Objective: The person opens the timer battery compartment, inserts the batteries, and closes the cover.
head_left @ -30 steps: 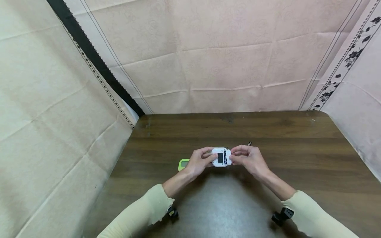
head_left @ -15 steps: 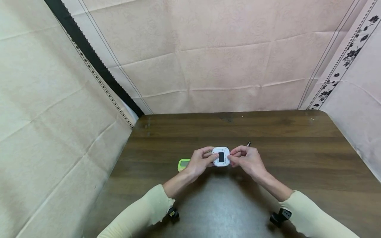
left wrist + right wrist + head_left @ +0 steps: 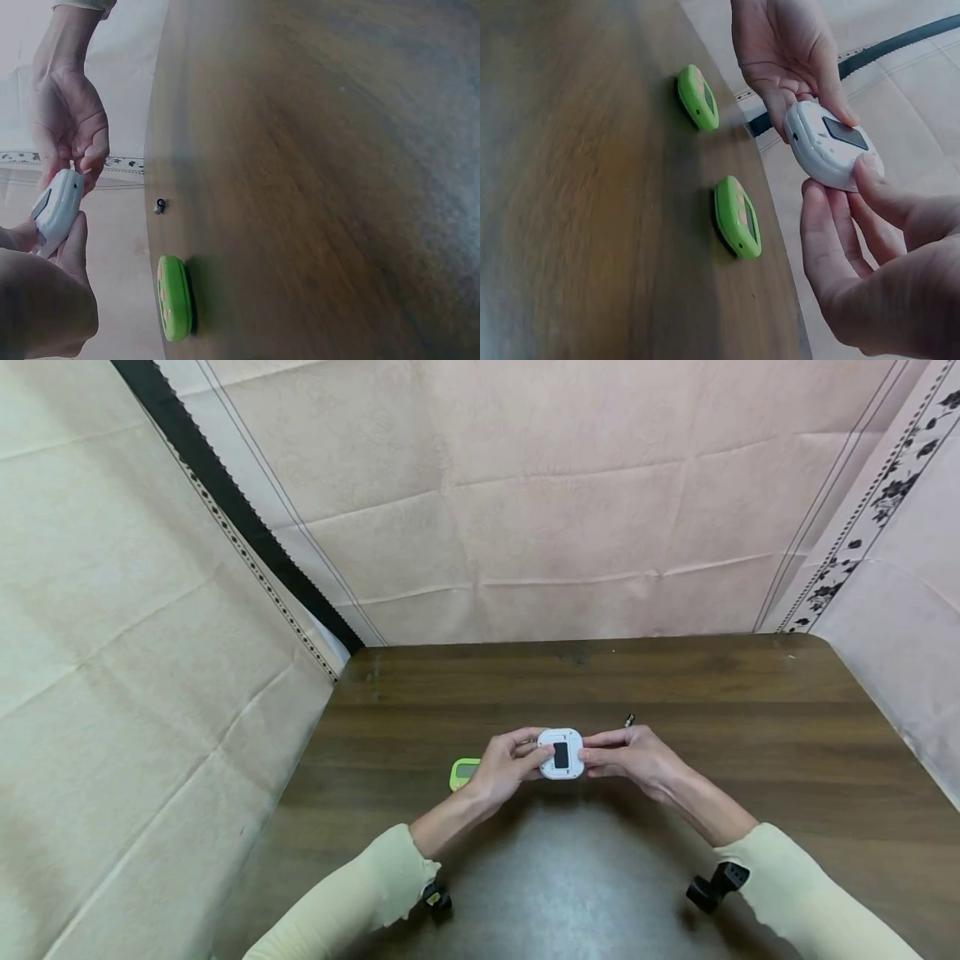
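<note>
A white, rounded-square device (image 3: 562,754), looking like a digital timer, is held over the table between both hands. It has a dark rectangular panel on the face turned up. My left hand (image 3: 510,768) grips its left side, thumb on that face. My right hand (image 3: 637,760) pinches the right edge; in the right wrist view its thumb presses the white face (image 3: 832,146) and its fingers lie beneath. A green device (image 3: 463,772) with a small screen lies on the table, partly hidden by the left wrist. The right wrist view shows two green devices (image 3: 737,217) with orange buttons.
A small dark-and-metallic piece (image 3: 629,720) lies on the brown wood-grain table (image 3: 712,685) just beyond my right hand; its kind is too small to tell. Pale cloth (image 3: 562,527) hangs behind the table and at both sides.
A second ago dark bars showed beside the panel and the device's right edge stuck out unevenly; now that part looks white and smooth. My right hand's fingers have straightened somewhat.
</note>
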The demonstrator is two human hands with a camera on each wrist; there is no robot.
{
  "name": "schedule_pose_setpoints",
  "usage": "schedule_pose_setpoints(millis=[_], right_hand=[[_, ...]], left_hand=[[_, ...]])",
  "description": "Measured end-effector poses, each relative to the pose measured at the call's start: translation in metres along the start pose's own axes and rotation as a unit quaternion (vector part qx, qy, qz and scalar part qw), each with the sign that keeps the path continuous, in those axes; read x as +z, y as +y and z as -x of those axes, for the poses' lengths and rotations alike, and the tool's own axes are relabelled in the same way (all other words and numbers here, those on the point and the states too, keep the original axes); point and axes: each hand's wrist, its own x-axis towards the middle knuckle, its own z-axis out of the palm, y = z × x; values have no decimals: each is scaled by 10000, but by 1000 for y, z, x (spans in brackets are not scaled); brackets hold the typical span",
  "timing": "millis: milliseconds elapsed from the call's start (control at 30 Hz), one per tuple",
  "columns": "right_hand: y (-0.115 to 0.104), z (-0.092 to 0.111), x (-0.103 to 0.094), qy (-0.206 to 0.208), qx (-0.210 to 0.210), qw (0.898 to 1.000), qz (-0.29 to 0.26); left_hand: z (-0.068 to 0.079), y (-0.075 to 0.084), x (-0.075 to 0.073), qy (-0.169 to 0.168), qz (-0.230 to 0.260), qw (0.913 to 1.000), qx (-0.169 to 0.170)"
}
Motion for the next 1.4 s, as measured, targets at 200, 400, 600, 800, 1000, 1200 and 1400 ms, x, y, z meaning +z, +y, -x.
schedule_pose_setpoints(millis=[200, 400, 600, 800, 1000, 1200, 1400], right_hand=[[2, 0, -7, -45, -192, 9998, -57], [13, -7, -7, -1449, -1120, 9790, -891], [10, -13, 4, -1427, -2300, 9624, 213], [9, -13, 17, 199, -3340, 8932, 3005], [19, -13, 23, 428, -3787, 8466, 3716], [23, -19, 24, 440, -3835, 8390, 3836], [30, -29, 24, 647, -3501, 8449, 3992]], left_hand=[[-1, 4, 4, -56, 10, 9998, 207], [-1, 2, 2, -717, -378, 9913, 1033], [-6, -3, -4, -822, -527, 9870, 1274], [-3, -2, -11, -114, -103, 9991, 392], [1, 4, -15, -123, -121, 9998, -46], [-4, 5, -23, 37, -229, 9997, -63], [-19, 1, -58, 910, -698, 9934, -83]])
